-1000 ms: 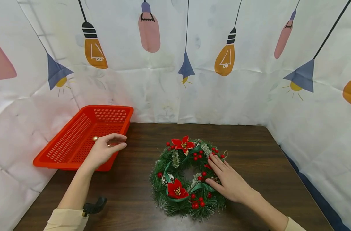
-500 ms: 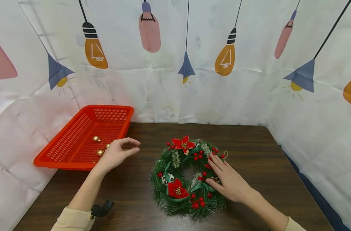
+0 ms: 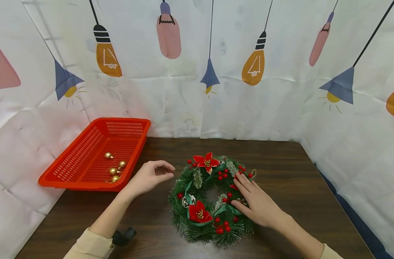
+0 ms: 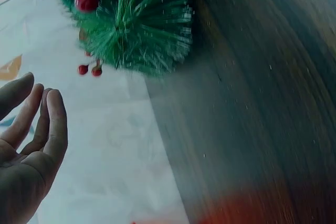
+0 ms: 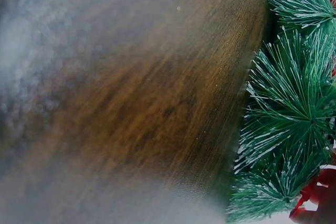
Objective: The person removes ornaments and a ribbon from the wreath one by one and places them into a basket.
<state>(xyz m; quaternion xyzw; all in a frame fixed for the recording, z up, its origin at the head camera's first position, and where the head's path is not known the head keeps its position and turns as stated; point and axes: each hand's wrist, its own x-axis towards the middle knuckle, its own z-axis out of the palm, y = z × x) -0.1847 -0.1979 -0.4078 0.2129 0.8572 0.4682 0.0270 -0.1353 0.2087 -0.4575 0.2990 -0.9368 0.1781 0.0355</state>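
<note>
A green Christmas wreath (image 3: 200,233) with red poinsettias, berries and pinecones lies flat on the table. My right hand (image 3: 256,207) rests on its right side, fingers extended. In the right wrist view only a bit of the right hand (image 5: 325,203) shows beside the wreath's needles (image 5: 299,114). My left hand (image 3: 148,178) hovers between the basket and the wreath's left edge. The left wrist view shows the left hand (image 4: 34,161) with thumb and bent fingers apart and nothing visible between them; the wreath (image 4: 142,30) is ahead of it.
A red plastic basket (image 3: 70,162) stands at the table's back left, with several gold ball ornaments (image 3: 112,171) inside. The dark wooden table (image 3: 287,169) meets a white printed cloth (image 3: 184,115) at the back. A twine loop (image 3: 254,173) sticks out at the wreath's right.
My left hand has moved right, from over the basket to near the wreath, uncovering the gold ornaments. The right hand and the wreath have stayed in place.
</note>
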